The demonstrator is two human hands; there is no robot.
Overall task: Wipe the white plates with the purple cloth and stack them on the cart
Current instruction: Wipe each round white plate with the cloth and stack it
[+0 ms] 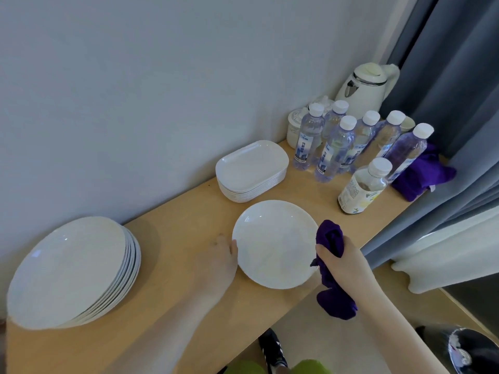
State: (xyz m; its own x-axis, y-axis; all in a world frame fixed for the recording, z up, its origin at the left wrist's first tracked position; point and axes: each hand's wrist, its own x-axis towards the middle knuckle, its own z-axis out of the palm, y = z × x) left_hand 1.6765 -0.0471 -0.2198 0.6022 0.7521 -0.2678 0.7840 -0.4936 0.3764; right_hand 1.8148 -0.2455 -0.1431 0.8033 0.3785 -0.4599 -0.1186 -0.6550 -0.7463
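A single round white plate (272, 242) lies flat on the wooden counter (189, 211) near its front edge. My left hand (221, 257) holds the plate's left rim, thumb on top. My right hand (343, 265) grips a bunched purple cloth (330, 238) at the plate's right rim; the cloth's tail hangs below my hand. A stack of several round white plates (70, 268) sits at the left of the counter. A stack of several rectangular white plates (251, 168) stands behind the single plate.
Several water bottles (334, 149) and a labelled bottle (361, 184) stand at the right rear, with a white kettle (364, 87) and lidded cups behind. A second purple cloth (421, 176) lies by the grey curtain (459, 103). No cart is in view.
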